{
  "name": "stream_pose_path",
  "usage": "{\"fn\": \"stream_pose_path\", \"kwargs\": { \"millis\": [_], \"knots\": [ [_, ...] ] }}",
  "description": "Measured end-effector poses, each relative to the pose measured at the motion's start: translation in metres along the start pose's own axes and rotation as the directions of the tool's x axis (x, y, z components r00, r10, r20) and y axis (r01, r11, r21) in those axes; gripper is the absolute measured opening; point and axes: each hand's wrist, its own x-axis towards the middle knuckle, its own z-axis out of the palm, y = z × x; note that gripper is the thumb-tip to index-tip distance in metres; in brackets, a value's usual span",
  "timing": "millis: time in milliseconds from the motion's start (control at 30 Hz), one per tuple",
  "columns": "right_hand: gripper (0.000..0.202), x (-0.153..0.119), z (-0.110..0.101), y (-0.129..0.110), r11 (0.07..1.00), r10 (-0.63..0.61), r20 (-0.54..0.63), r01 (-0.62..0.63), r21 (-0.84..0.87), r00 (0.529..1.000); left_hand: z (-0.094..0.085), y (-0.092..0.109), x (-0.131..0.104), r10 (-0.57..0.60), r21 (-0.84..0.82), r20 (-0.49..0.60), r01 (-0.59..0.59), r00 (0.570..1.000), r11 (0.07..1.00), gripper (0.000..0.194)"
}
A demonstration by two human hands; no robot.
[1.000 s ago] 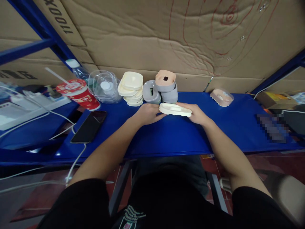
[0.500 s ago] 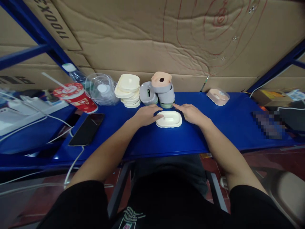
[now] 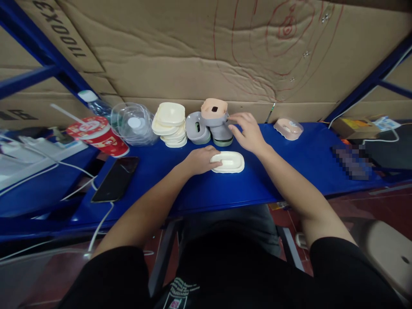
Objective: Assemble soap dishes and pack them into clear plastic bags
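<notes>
A cream oval plastic piece (image 3: 233, 162) with a raised rim and a sunken middle lies on the blue table. My left hand (image 3: 203, 159) grips its left end, thumb over the inner side and fingers at the far rim. At the back, my right hand (image 3: 247, 131) is beside a stack of grey pieces (image 3: 222, 131) topped by a peach one (image 3: 214, 108) with a dark square hole. Its fingers are parted, the tips at the stack's right side; whether they touch it I cannot tell. Another grey piece (image 3: 197, 128) with a slot leans left of the stack.
Several cream pieces (image 3: 170, 116) are piled at the back left, near clear plastic lids (image 3: 133, 124), a red cup (image 3: 103, 137) and a bottle (image 3: 92, 101). A phone (image 3: 116, 179) lies left. A peach piece (image 3: 289, 128) sits back right, before a cardboard wall (image 3: 161, 51).
My right hand has moved away from the cream piece, up and back to the right side of the grey stack. My left hand stays at the cream piece's left end.
</notes>
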Motion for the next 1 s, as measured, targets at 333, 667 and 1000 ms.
{"fn": "stream_pose_path", "kwargs": {
  "millis": [333, 667, 1000],
  "knots": [
    [0.046, 0.072, 0.039, -0.016, 0.993, 0.089, 0.056, -0.084, -0.083, 0.994, -0.007, 0.01, -0.001, -0.058, -0.002, -0.025, 0.058, 0.998, 0.998, 0.036],
    [0.06, 0.07, 0.002, -0.032, 0.987, 0.049, -0.215, -0.015, 0.157, 0.975, -0.006, 0.014, 0.001, -0.164, -0.184, -0.467, 0.086, 0.869, 0.979, 0.051],
    [0.051, -0.001, -0.033, -0.021, 0.591, 0.335, 0.16, -0.339, 0.732, 0.929, -0.032, 0.018, -0.011, -0.152, -0.117, -0.682, 0.098, 0.716, 0.988, 0.118]
  ]
}}
